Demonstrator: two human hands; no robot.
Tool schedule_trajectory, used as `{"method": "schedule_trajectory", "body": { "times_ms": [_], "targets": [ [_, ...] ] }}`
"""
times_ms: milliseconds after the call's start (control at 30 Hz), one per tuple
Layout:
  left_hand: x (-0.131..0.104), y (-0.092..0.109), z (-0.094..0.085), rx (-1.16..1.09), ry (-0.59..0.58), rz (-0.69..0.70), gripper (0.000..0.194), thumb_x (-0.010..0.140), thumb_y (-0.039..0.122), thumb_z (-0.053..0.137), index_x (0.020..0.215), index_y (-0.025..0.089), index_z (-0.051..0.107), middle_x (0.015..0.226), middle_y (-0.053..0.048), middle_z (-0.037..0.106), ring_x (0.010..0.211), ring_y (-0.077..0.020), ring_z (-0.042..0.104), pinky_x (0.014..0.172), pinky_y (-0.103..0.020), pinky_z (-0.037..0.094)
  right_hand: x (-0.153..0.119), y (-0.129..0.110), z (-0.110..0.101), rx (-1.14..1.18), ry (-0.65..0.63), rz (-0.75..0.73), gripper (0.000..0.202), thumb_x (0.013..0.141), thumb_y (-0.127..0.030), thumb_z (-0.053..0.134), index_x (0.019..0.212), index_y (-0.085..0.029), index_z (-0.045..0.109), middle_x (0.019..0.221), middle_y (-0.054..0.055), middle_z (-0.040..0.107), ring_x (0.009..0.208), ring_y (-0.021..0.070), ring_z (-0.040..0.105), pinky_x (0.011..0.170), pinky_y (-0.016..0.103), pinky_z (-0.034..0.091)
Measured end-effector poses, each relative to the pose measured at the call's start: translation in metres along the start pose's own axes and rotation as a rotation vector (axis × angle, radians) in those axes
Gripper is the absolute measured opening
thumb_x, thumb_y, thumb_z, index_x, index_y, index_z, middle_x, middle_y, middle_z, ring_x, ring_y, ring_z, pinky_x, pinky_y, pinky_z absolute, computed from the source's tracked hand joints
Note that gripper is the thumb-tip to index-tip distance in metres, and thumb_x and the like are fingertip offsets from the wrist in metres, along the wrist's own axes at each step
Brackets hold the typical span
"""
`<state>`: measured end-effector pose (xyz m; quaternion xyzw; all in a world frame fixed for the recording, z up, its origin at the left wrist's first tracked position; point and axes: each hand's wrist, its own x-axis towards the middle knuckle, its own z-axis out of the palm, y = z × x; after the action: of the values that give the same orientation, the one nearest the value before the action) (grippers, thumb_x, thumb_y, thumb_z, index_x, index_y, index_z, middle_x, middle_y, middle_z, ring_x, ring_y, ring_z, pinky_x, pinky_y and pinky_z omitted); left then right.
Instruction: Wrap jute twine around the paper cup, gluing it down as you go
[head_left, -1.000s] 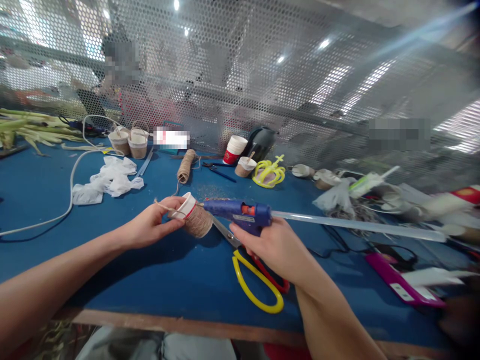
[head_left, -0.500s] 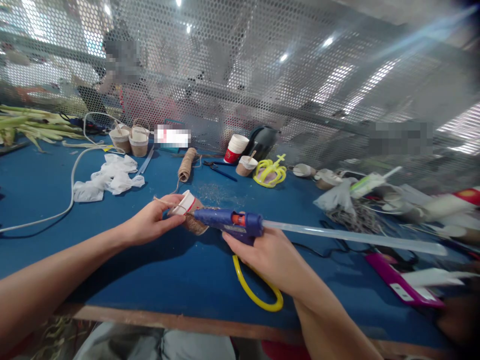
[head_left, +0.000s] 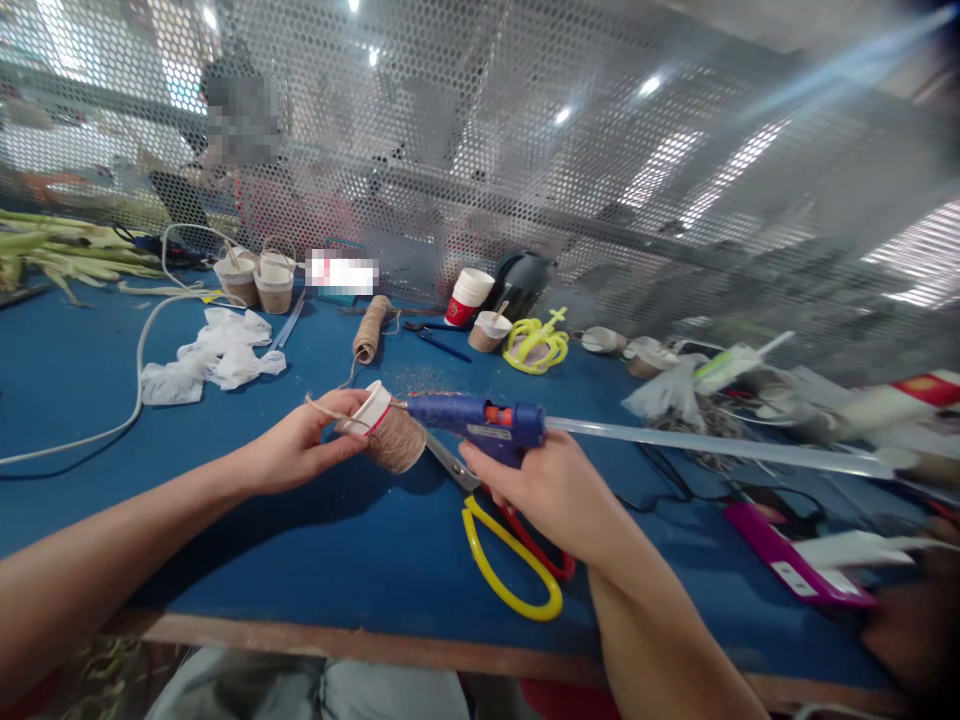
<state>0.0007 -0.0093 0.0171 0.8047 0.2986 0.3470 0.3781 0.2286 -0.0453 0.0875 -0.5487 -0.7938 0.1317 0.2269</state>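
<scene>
My left hand (head_left: 307, 440) grips a paper cup (head_left: 390, 437) by its white rim end, tilted on its side, its wall wound with brown twine. A strand of twine runs from the cup back to a twine roll (head_left: 371, 328). In my right hand (head_left: 536, 480) is a blue glue gun (head_left: 472, 415), its nozzle close to the cup's red-edged rim; whether they touch I cannot tell. A long clear glue stick (head_left: 712, 445) sticks out of its rear. Scissors (head_left: 510, 560) with yellow and red handles lie beneath the gun, partly covered by my right hand.
Twine-wrapped cups (head_left: 274, 285), a crumpled white plastic bag (head_left: 217, 350) and a white cable (head_left: 142, 370) lie to the left. Pliers (head_left: 442, 343), stacked cups (head_left: 469, 297) and a yellow crown (head_left: 536, 345) stand behind. A purple box (head_left: 787, 560) and clutter fill the right. Perforated metal sheet (head_left: 450, 150) rises behind.
The glue gun has moved right, away from the twine wrapping and slightly back from the cup. More of the cup's twine and the scissors now shows.
</scene>
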Motion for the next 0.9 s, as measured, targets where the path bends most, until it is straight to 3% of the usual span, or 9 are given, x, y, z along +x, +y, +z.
{"method": "schedule_trajectory", "body": {
  "times_ms": [900],
  "targets": [
    [0.0004, -0.0024, 0.0002, -0.045, -0.005, -0.019, 0.032, 0.085, 0.027, 0.043, 0.114, 0.015, 0.049, 0.123, -0.01, 0.049, 0.113, -0.0211, 0.045, 0.098, -0.032, 0.035, -0.0007, -0.002, 0.0007, 0.012, 0.0, 0.0, 0.021, 0.076, -0.028, 0.048, 0.058, -0.019, 0.055, 0.043, -0.003, 0.053, 0.044, 0.0125, 0.049, 0.049, 0.024, 0.042]
  ]
}}
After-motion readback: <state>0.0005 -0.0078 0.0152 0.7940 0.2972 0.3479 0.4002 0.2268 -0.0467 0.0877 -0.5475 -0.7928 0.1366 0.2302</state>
